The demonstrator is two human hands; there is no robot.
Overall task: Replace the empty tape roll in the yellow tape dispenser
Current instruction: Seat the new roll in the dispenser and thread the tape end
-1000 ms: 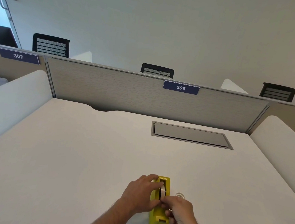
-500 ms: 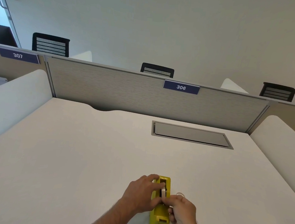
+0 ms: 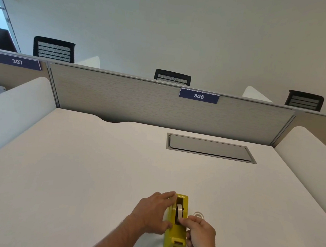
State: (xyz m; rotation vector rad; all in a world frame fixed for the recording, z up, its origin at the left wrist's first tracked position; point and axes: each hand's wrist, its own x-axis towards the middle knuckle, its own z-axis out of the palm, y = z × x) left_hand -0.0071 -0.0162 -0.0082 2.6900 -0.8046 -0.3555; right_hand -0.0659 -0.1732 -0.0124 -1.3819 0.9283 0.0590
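Worktop (image 3: 76,175) white, wide. Yellow dispenser (image 3: 175,235) at near edge between my hands, long axis running away from me, cutter end nearest. Left hand (image 3: 151,214) flat against its left side, fingers spread, bracing, not clenched. Right hand (image 3: 201,235) closer to tape roll (image 3: 179,212); fingertips (image 3: 182,220) pinch roll's near edge in cradle. Clear empty ring (image 3: 198,215) lies just right of dispenser.
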